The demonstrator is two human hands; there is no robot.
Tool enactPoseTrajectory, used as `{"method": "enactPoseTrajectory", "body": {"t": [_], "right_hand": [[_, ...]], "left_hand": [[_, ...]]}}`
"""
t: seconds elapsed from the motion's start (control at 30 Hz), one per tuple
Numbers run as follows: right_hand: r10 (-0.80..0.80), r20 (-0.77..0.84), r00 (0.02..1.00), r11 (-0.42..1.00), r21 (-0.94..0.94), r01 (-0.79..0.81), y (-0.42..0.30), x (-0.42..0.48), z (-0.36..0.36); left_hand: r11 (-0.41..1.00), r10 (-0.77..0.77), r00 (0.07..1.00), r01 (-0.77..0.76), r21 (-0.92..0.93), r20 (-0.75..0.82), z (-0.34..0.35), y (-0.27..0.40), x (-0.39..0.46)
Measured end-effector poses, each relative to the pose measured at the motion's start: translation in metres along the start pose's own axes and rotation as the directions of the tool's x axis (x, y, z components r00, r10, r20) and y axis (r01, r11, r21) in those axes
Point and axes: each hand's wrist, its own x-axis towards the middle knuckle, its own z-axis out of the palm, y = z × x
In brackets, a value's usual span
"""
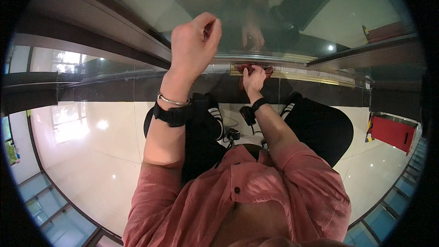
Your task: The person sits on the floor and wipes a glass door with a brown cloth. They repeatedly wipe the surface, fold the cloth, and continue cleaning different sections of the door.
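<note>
My right hand [253,79] presses a crumpled dark red cloth [269,71] onto a gold-coloured strip [308,77] along the foot of a glass pane [346,10]. Its fingers are bent over the cloth. Higher up and to the left, my left hand [193,43] is raised in front of the glass, with fingers curled into a loose fist. I see no object in it, though the inside of the curl is in shadow. A metal bangle and a black strap circle the left wrist; the right one wears a black band. The glass mirrors my figure.
Dark brown frame members [113,13] run along the glass at left, and another [374,53] stands at right. A dark tile border [103,89] meets pale glossy floor tiles [92,154]. A red box [391,132] with striped edging stands at right. My bent knees flank my arms.
</note>
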Motion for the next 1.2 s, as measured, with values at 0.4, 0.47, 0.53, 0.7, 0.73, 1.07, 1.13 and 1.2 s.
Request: {"method": "enactPoseTrajectory", "body": {"t": [0.4,0.47,0.53,0.7,0.73,1.07,1.13,1.2], "right_hand": [[0.344,0.181,0.921,0.915,0.157,-0.372,0.107,0.069,0.036],[0.433,0.181,0.883,0.876,0.147,-0.459,0.116,0.074,0.038],[0.382,0.084,0.920,0.849,0.362,-0.385,0.066,0.033,0.015],[0.275,0.018,0.961,0.676,0.707,-0.207,0.030,0.003,-0.027],[0.179,0.216,0.960,0.680,0.678,-0.279,0.032,0.007,-0.045],[-0.314,0.148,0.938,0.297,0.953,-0.051,-0.053,-0.052,-0.222],[-0.373,0.149,0.916,0.303,0.952,-0.031,-0.072,-0.064,-0.253],[-0.439,0.171,0.882,0.340,0.941,-0.014,-0.090,-0.079,-0.284]], "left_hand": [[0.978,0.018,0.957,-0.077,0.192,0.291,0.011,0.003,0.003],[0.976,0.023,0.937,-0.096,0.195,0.349,0.015,0.005,0.007],[0.971,-0.009,0.934,-0.077,0.226,0.358,0.016,-0.004,0.001],[0.962,0.082,0.888,-0.188,0.196,0.453,0.032,-0.001,0.002],[0.963,0.043,0.865,-0.170,0.211,0.500,0.035,0.004,0.002],[0.992,0.003,0.652,-0.097,0.080,0.758,0.059,0.044,0.000],[0.979,0.191,0.692,-0.184,-0.086,0.696,0.066,0.051,-0.008],[0.968,0.252,0.740,-0.201,-0.152,0.624,0.070,0.070,-0.013]]}}
